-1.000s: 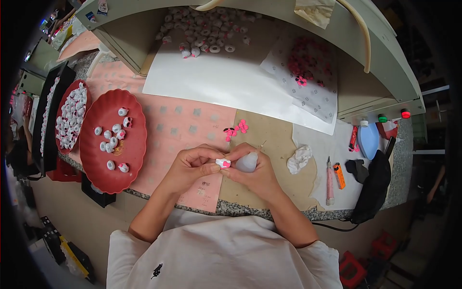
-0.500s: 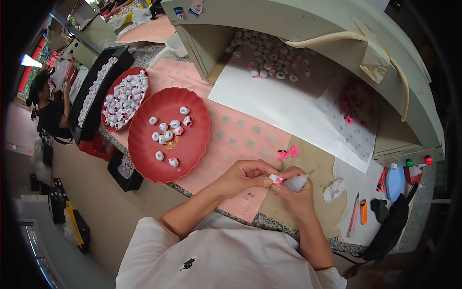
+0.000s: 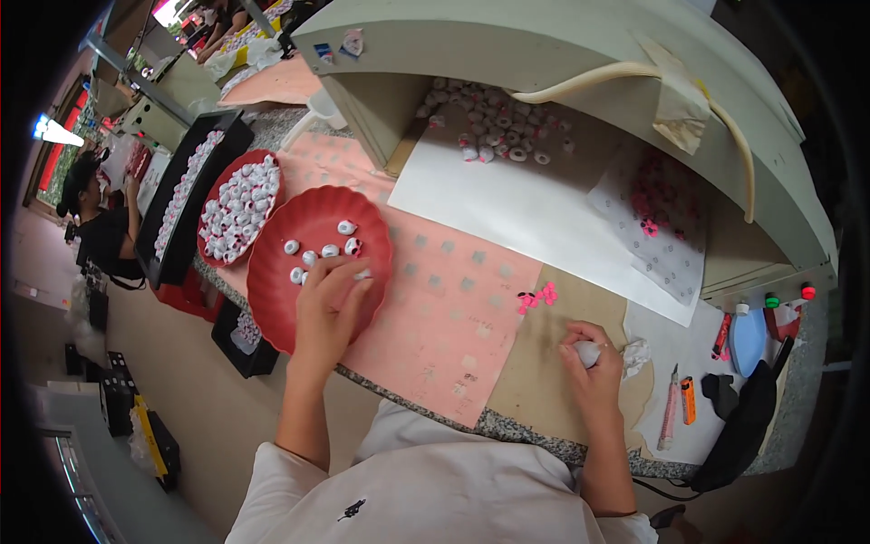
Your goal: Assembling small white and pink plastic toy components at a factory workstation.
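My left hand hangs over the red scalloped plate, thumb and forefinger pinching a small white piece. Several round white pieces with dark or pink marks lie on that plate, some hidden behind my fingers. On the brown paper to the right, my right hand is closed round a small whitish squeeze bottle; its thin tip barely shows. Small bright pink parts sit on the brown paper's far left, between my two hands.
Another red plate heaped with white pieces and a black tray stand at the left. A cream metal hood arches over more pieces at the back. Crumpled tissue, a cutter and an orange lighter lie right. A person works far left.
My hands have parted. The left one moved left from the brown paper to over the red plate, carrying the white piece. My right hand shifted slightly right with the squeeze bottle.
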